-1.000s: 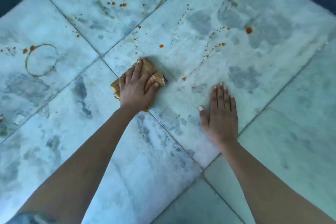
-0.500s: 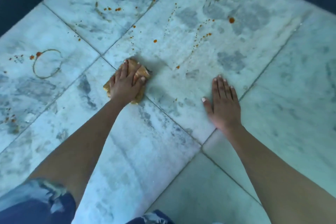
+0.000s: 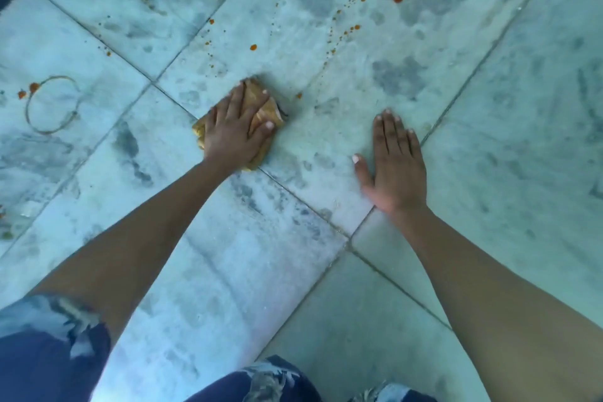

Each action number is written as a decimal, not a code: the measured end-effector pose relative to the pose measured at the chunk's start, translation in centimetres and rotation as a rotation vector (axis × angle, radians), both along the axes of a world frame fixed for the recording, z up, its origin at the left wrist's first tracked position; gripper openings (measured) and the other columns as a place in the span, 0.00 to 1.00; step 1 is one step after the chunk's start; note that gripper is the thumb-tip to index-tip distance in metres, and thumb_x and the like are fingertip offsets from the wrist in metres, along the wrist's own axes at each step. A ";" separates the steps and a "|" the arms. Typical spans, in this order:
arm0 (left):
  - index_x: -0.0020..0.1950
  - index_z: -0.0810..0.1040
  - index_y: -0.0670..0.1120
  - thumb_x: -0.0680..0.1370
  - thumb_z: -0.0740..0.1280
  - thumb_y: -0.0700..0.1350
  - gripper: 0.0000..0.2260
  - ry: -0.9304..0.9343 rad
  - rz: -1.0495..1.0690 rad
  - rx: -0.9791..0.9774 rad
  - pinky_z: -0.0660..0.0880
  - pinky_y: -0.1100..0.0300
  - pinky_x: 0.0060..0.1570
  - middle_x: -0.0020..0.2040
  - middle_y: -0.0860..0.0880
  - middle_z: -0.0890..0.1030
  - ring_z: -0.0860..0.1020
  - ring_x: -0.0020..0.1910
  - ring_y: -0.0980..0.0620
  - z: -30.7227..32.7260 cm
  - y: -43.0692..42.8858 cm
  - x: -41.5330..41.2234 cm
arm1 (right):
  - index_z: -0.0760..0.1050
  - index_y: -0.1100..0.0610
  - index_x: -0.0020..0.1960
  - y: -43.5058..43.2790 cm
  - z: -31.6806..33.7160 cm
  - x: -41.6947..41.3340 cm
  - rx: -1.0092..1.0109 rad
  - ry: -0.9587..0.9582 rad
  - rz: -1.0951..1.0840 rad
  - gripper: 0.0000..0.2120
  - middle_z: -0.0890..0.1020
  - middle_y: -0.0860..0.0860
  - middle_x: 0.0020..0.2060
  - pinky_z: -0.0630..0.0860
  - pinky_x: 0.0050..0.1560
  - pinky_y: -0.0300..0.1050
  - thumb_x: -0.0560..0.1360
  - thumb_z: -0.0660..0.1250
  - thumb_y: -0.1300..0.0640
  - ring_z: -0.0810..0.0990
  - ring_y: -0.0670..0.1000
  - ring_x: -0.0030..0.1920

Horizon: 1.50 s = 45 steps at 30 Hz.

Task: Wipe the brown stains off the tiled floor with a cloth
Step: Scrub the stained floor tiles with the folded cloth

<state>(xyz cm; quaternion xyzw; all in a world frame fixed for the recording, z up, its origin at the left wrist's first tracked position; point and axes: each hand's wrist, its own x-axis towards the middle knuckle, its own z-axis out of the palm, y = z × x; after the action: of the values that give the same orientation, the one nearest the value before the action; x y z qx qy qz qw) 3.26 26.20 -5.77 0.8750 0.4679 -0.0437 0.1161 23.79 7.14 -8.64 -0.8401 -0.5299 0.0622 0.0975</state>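
**On the tiled floor, a flat hand over the cloth**

At floor level in the head view, the left hand [image 3: 235, 132] presses a folded yellow-brown cloth [image 3: 261, 100] onto the tiled floor [image 3: 313, 143]. Its fingers are spread and nearly straight, not curled round the cloth. The cloth lies across a grout line. The right hand [image 3: 396, 170] lies flat on bare tile nearby, fingers straight and together, holding nothing. A small brown spot [image 3: 299, 95] sits just beside the cloth. Brown drops [image 3: 253, 47] and a brown ring [image 3: 49, 104] lie farther off. Torn jeans [image 3: 49, 356] fill the lower edge.
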 end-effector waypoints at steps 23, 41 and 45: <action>0.76 0.50 0.61 0.76 0.45 0.66 0.28 -0.008 -0.419 -0.017 0.41 0.45 0.72 0.78 0.52 0.47 0.45 0.77 0.48 0.2 -3.5 9.0 | 0.56 0.63 0.75 -0.1 0.2 0.1 0.010 -0.006 -0.001 0.34 0.60 0.59 0.74 0.53 0.74 0.52 0.77 0.51 0.42 0.58 0.57 0.74; 0.74 0.49 0.64 0.73 0.41 0.72 0.30 -0.060 -0.446 -0.094 0.45 0.46 0.73 0.76 0.58 0.48 0.47 0.76 0.53 -0.2 0.2 -0.8 | 0.55 0.63 0.75 -0.2 0.3 0.0 -0.008 -0.013 -0.011 0.34 0.59 0.58 0.75 0.52 0.74 0.51 0.77 0.49 0.41 0.57 0.55 0.75; 0.75 0.51 0.63 0.76 0.49 0.67 0.28 -0.058 -0.126 -0.117 0.43 0.48 0.73 0.78 0.55 0.47 0.46 0.77 0.51 -0.1 4.7 1.5 | 0.55 0.62 0.75 -0.2 0.1 0.0 -0.014 -0.017 -0.007 0.34 0.58 0.58 0.75 0.52 0.74 0.51 0.77 0.48 0.41 0.57 0.55 0.75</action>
<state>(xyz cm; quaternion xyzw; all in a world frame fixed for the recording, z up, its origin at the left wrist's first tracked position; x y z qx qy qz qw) 4.74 30.90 -5.89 0.8954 0.4048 -0.0529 0.1777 23.80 6.90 -8.53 -0.8433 -0.5271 0.0583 0.0874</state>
